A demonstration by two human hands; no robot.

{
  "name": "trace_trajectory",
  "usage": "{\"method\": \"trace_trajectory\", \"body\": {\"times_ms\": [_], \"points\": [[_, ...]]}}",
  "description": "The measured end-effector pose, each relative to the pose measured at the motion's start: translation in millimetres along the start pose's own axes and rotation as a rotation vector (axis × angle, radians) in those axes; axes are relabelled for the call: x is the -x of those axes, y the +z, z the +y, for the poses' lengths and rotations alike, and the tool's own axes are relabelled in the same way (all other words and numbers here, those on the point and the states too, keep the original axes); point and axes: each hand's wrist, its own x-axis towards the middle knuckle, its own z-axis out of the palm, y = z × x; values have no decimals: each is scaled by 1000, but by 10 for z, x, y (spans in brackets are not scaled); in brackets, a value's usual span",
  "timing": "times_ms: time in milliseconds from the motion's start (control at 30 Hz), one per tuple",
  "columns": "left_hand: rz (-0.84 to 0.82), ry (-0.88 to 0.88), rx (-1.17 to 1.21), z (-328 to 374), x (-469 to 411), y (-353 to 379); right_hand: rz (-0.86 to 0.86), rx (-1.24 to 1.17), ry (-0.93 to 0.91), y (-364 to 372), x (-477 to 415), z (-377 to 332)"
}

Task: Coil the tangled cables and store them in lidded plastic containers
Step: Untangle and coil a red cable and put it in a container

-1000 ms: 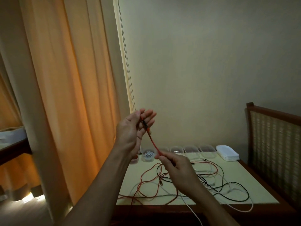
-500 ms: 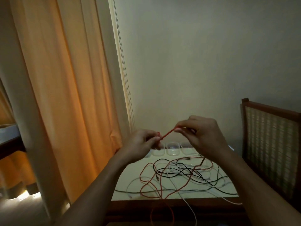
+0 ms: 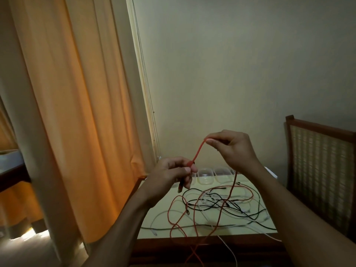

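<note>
Right hand (image 3: 234,149) has risen; it and left hand (image 3: 169,177) pinch red cable (image 3: 199,150) above tangled cables (image 3: 221,205); containers (image 3: 206,176) behind.

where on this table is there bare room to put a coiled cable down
Bare table shows at the left, between the left arm and the red cable loop, and as a strip before the clear containers. The middle and right are crowded with tangled cables, some hanging over the near edge.
</note>
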Motion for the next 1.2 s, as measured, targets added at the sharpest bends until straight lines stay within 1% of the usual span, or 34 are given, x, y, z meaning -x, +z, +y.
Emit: {"method": "trace_trajectory", "body": {"times_ms": [100,167,233,333,400,467,600,667,700,800,833,900,967,1000,1067,1133,1200], "points": [[8,6,61,15,-3,1,-45,-51,69,83,59,70],[17,2,203,39,-21,14,-93,-74,129,121,103,109],[13,21,342,57,-48,31,-176,-65,184,159,153,131],[66,54,543,77,-87,87,-295,-62,208,238,255,101],[139,75,708,90,-112,131,-354,-50,183,280,335,36],[201,117,821,93,-153,155,-387,-3,113,312,423,-39],[335,194,847,92,-221,166,-412,93,3,303,547,-159],[396,219,780,103,-232,167,-408,116,-34,275,595,-206],[435,236,670,117,-232,168,-413,117,-46,252,617,-234],[521,309,103,106,-219,140,-437,130,-58,181,661,-244],[507,325,-70,79,-214,126,-438,145,-62,153,662,-228],[426,311,-354,-23,-211,86,-416,181,-74,93,643,-192],[315,220,-543,-157,-217,43,-385,235,-92,31,606,-170],[261,156,-585,-222,-221,25,-370,258,-101,-2,579,-165],[184,34,-580,-342,-221,3,-333,285,-120,-76,501,-160],[122,-62,-457,-425,-197,5,-286,291,-142,-135,399,-155],[78,-122,-260,-466,-160,44,-245,281,-168,-156,289,-148]]}}
